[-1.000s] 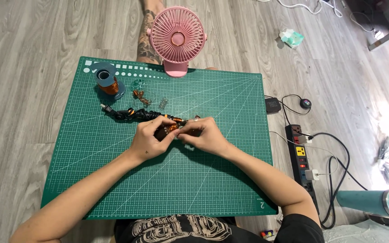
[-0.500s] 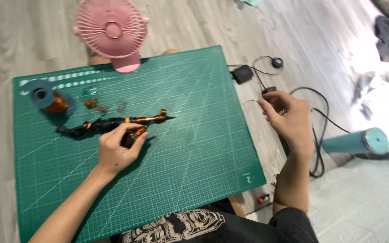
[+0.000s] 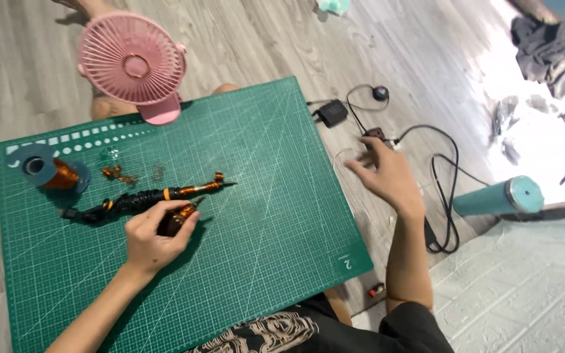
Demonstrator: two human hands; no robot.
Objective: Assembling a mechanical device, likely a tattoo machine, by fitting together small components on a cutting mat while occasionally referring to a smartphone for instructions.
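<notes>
1. Left hand [image 3: 155, 238]: clenched around a small dark piece wound with copper wire [image 3: 179, 219]; the fingers cover most of the piece, so its shape cannot be made out.
2. Green cutting mat [image 3: 263, 196]: bears the left hand; its near edge is cut off by the frame.
3. Black and orange soldering iron [image 3: 148, 197]: lies on the mat just beyond the left hand.
4. Copper wire spool [image 3: 50, 171]: rests near the mat's far left corner.
5. Right hand [image 3: 387, 173]: off the mat, fingers spread and released, over the black cables [image 3: 443, 170]; whether it touches them cannot be told.
6. Pink fan [image 3: 132, 62]: stands at the mat's far edge.
7. Teal bottle [image 3: 498, 196]: lies on the floor at right.
</notes>
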